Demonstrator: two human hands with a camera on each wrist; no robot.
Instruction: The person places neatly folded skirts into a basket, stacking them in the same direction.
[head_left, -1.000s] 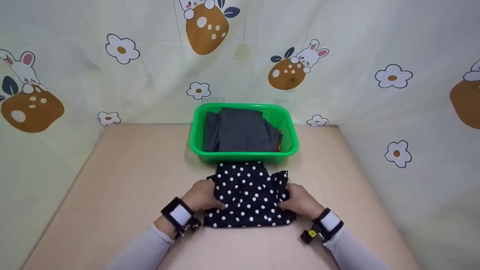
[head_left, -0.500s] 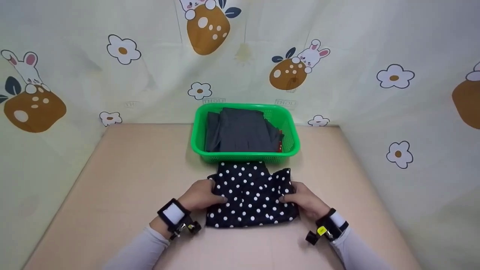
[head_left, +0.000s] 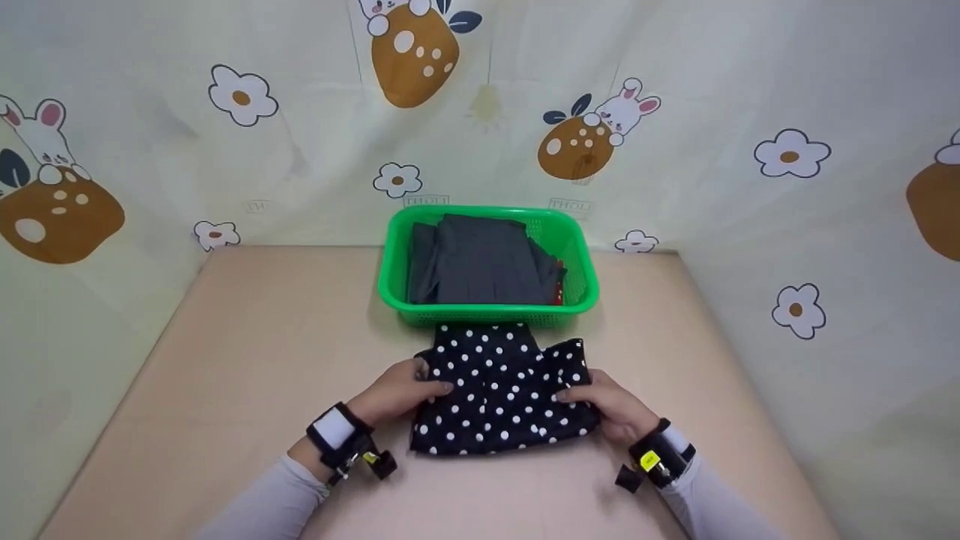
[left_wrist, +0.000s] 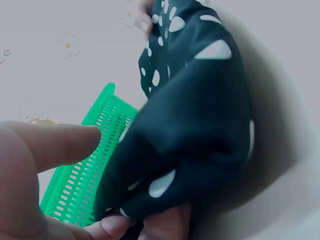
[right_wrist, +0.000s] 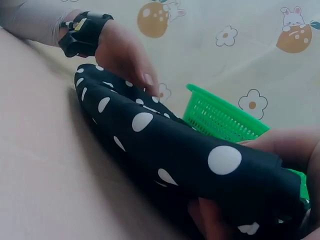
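Note:
A black garment with white polka dots [head_left: 491,390] lies folded on the table just in front of the green basket [head_left: 487,308]; its exact kind cannot be told. At its left edge is my left hand [head_left: 397,390], fingertips under the fabric and thumb [left_wrist: 67,145] raised apart from it in the left wrist view. My right hand [head_left: 611,401] grips the right edge, thumb on top and fingers [right_wrist: 210,217] underneath. The fabric's near edge bulges up in a rounded fold in both wrist views.
Folded dark grey clothes [head_left: 487,259] fill much of the basket, with a bit of red fabric [head_left: 559,283] at their right. A patterned curtain [head_left: 315,112] encloses the beige table [head_left: 262,337] at the back and sides.
Both hands have moved slightly up and outward along the garment's side edges. Its right part is spread a little wider. My left thumb points more straight across. The basket stays put.

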